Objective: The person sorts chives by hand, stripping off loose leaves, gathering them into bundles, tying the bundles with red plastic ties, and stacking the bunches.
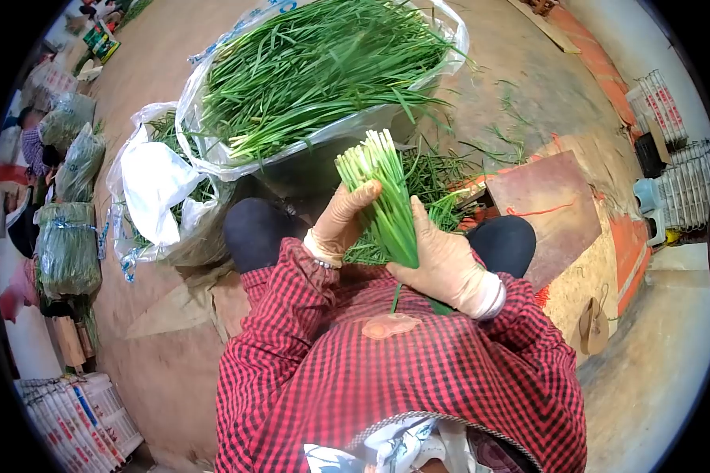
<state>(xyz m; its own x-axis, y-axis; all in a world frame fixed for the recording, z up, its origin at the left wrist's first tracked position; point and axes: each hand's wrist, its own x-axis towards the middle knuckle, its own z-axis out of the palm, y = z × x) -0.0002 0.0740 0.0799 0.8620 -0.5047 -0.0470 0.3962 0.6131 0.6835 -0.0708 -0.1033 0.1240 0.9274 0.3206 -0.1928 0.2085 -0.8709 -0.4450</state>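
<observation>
A bunch of garlic chives (pixel 393 206) is held upright and slightly tilted above my lap, its pale cut ends at the top. Around its left side wraps my gloved left hand (pixel 344 220), thumb across the stems. Lower down, my gloved right hand (pixel 448 264) grips the green leaf part from the right, with the thumb in front. Some leaf tips hang below the right hand. Beyond the bunch, a large clear plastic bag (pixel 459 35) is filled with loose garlic chives (pixel 323 71). More chives (pixel 432 177) lie on the floor behind my hands.
A second plastic bag (pixel 156 189) stands at the left. On the right lies a brown board (pixel 544 209) with red ties (pixel 540 211). Wrapped chive bundles (pixel 69 252) line the far left. Stacked crates (pixel 83 418) stand lower left; more crates (pixel 689 185) are at the right wall.
</observation>
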